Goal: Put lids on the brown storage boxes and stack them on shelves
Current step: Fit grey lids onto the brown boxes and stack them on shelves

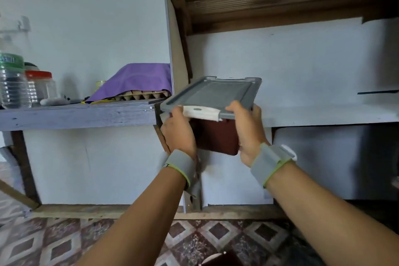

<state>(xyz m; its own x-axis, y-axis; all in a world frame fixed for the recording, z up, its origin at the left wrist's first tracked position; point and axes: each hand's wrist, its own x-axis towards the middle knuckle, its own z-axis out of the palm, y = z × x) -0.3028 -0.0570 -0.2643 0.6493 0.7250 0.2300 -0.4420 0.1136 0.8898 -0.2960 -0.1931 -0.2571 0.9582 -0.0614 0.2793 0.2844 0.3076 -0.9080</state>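
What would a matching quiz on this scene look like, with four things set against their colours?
Things:
1. storage box
2. lid on that box
3. cloth on the left counter
4. jar cap

Colours:
a. purple
b. red
c. grey
d. brown

Pairs: 1-d, 2-c, 3-a, 4-b

Both forearms [140, 211] stretch forward and upward, side by side. The left hand [178, 130] and right hand [248, 131] grip the box [216, 136] at its two sides, thumbs on its top edge, fingers apparently curled behind it.
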